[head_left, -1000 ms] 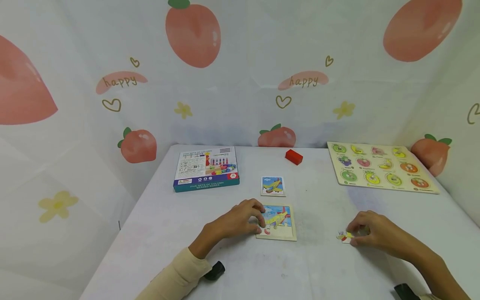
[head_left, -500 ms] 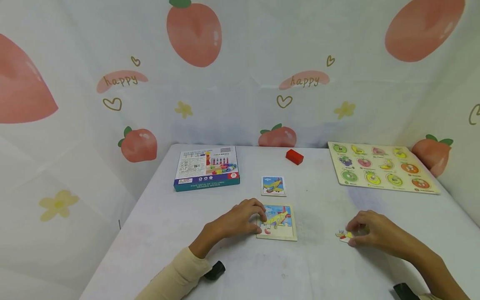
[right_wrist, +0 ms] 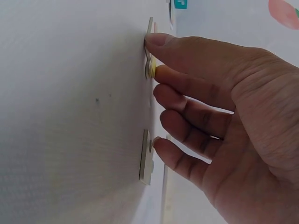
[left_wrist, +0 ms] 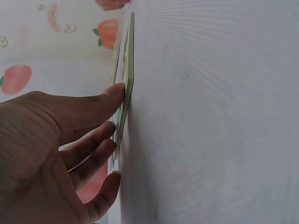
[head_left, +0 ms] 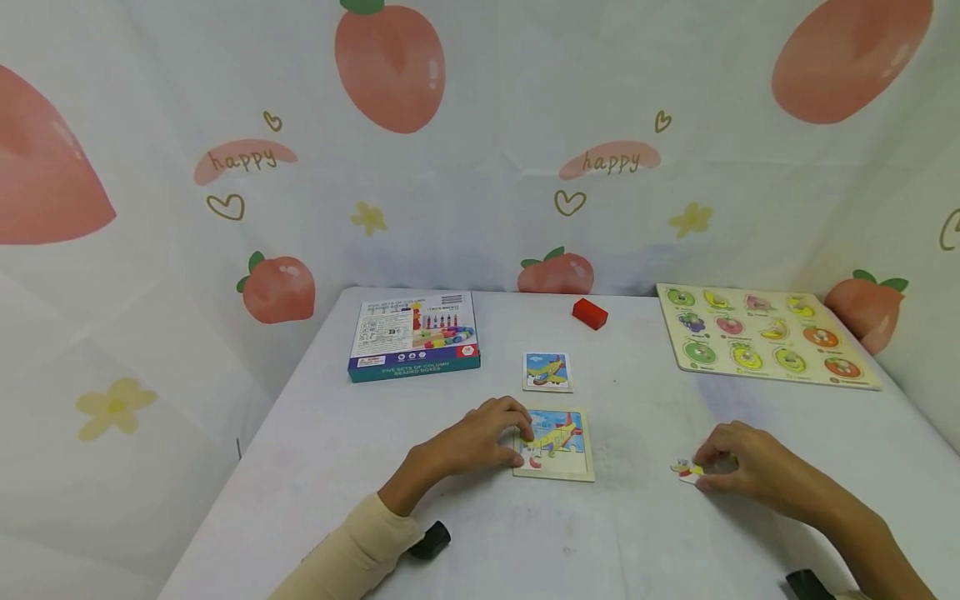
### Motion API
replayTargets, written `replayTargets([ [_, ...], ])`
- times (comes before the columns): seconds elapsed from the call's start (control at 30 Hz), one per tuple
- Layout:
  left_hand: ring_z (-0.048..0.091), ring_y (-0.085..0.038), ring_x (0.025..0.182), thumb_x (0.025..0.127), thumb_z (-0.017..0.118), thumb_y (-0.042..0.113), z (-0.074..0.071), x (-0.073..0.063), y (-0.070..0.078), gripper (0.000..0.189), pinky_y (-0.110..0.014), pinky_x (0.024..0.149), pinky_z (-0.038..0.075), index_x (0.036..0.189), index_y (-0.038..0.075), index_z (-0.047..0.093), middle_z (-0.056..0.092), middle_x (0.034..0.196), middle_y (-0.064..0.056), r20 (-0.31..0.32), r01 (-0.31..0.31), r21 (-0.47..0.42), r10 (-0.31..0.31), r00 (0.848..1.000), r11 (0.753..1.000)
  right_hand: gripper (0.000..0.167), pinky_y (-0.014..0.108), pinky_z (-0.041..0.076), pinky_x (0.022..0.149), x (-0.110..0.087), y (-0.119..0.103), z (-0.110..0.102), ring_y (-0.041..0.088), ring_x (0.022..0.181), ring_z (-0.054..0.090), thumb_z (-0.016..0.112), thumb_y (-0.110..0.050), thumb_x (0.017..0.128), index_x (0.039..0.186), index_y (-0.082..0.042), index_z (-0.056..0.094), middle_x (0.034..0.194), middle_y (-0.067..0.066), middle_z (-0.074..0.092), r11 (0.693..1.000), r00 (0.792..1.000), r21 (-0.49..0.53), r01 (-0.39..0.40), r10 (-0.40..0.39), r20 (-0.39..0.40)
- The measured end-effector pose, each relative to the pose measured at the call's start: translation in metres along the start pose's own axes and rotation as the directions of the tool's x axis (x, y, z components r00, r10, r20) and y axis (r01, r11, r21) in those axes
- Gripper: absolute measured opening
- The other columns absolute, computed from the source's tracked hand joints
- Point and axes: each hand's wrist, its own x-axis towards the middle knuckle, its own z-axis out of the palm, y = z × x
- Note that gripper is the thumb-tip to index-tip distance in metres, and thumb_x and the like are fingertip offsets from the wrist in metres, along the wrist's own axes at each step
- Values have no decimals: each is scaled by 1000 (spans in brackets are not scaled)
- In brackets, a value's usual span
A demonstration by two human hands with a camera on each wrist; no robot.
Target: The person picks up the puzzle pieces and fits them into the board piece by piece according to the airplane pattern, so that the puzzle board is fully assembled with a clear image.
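Note:
My left hand [head_left: 491,433] holds the left side of a square wooden jigsaw puzzle board [head_left: 553,476], thumb and curled fingers at its edge. The board carries a yellow aeroplane picture on blue sky; part of its lower area is bare wood. In the left wrist view, the board [left_wrist: 130,60] appears edge-on, its rim by my thumb. Over to the right, my right hand [head_left: 750,467] pinches a small jigsaw puzzle piece [head_left: 686,471] in white, yellow and red. The right wrist view shows my thumb on this puzzle piece [right_wrist: 148,58], and a pale flat piece [right_wrist: 145,161] beside the little finger.
Behind the board lies a small aeroplane picture card [head_left: 547,372]. A boxed bead set [head_left: 412,337] is at the back left, a red block [head_left: 589,314] at the back middle. A fruit puzzle board [head_left: 765,335] occupies the back right of the white-covered table [head_left: 585,542].
The puzzle piece in my right hand has turned and shifted very slightly leftward at the fingertips. My left hand stays at the puzzle board, its index finger barely moved.

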Motion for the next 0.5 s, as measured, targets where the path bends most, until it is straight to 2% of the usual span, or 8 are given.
replayTargets([
  [0.23,46,-20,144,94,83,28,0,0,-1,24,-53,120,38,116,22,77,57,145,3,1,-1,7,1,1000,1000,24,27,51,81,1,-5,4,0,90,52,89,-40,84,97,-23,77,97,-13,64,999,998,-36,37,-39,-47],
  [0.5,45,-20,144,94,83,27,0,0,-1,22,-54,121,37,115,23,78,57,145,3,8,4,-5,-4,1000,1000,18,26,52,81,13,-26,10,0,93,53,88,-38,86,95,-28,77,96,-19,62,989,984,-26,145,-146,-101],
])
